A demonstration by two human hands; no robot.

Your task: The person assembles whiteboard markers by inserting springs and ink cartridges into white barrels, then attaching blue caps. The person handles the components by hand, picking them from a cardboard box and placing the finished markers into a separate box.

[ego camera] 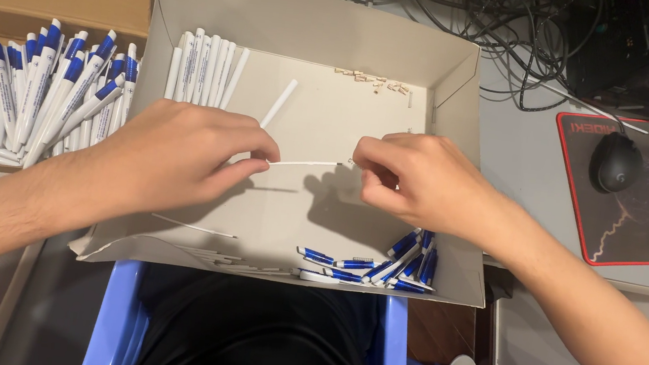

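Both hands work over a shallow cardboard tray (pixel 454 66); the left hand (pixel 179 156) pinches one end of a thin white refill (pixel 304 163) between thumb and forefinger, fingers closed narrow; the right hand (pixel 415 181) closes its fingertips on the opposite end, at 3 o'clock from the left; the refill hangs level above the tray centre. White barrels (pixel 205 69) lie in a row at 11 o'clock in the tray; small springs (pixel 374 81) sit at 1 o'clock; blue pen parts (pixel 388 269) pile at 5 o'clock; loose refills (pixel 208 257) rest at 7 o'clock. Assembled blue-and-white pens (pixel 38 94) fill a box at 9 o'clock; a mouse (pixel 616 160) sits on a mat at 3 o'clock.
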